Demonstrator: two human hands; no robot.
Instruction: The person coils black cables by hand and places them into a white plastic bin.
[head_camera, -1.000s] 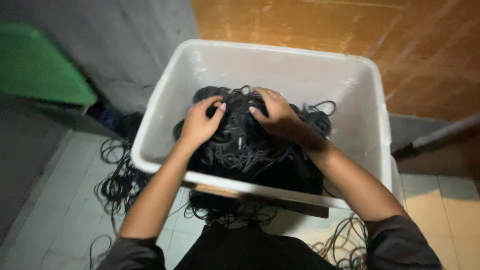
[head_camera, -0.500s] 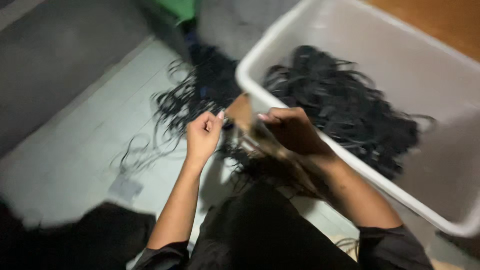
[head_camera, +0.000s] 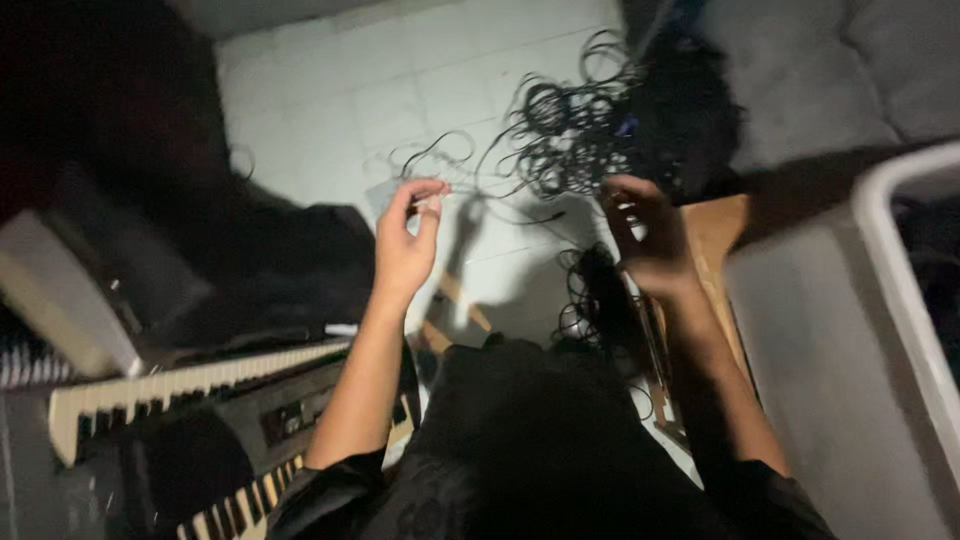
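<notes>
Head view, looking down; dim light, some motion blur. Tiled floor (head_camera: 330, 90) fills the upper middle, pale and square-patterned. Large white plastic tub (head_camera: 905, 290) stands at the right edge, only its rim and grey side wall showing. Electronic keyboard (head_camera: 190, 375) lies at lower left, its pale keys running diagonally, with a second row of keys near the bottom edge. Wooden board (head_camera: 715, 235) sits between the tub and the person's right forearm. Tangle of black cables (head_camera: 570, 140) lies on the floor above the hands, loops spread loosely; a smaller bunch hangs just beside the right wrist. Right hand (head_camera: 645, 235) is raised, fingers spread and slightly curled, grip open, in shadow; whether a strand touches it cannot be told. Left hand (head_camera: 408, 240) is raised, thumb and forefinger pinched shut on a thin black cable strand (head_camera: 470, 190) that runs across toward the tangle.
</notes>
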